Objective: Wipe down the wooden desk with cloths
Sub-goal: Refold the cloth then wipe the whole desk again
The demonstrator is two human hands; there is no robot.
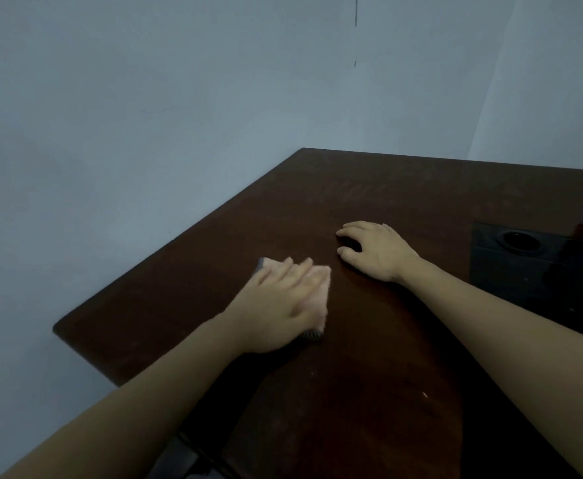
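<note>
— Where is the cloth lying, and which way is it running?

— I am seeing the pink cloth point(317, 288) lying flat on the dark wooden desk point(369, 357), near its left edge, its long axis running from the near side toward the far wall point(145, 115). My left hand point(279, 305) is pressing on it with straight fingers, blurred.

— And the other grip?

— My right hand point(373, 250) is resting on bare wood just beside the cloth, fingers loosely bent, holding nothing. A black inset panel point(525, 257) is sitting at right.

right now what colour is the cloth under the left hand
Pale pink with a grey edge, the cloth, seen in the head view.
</note>
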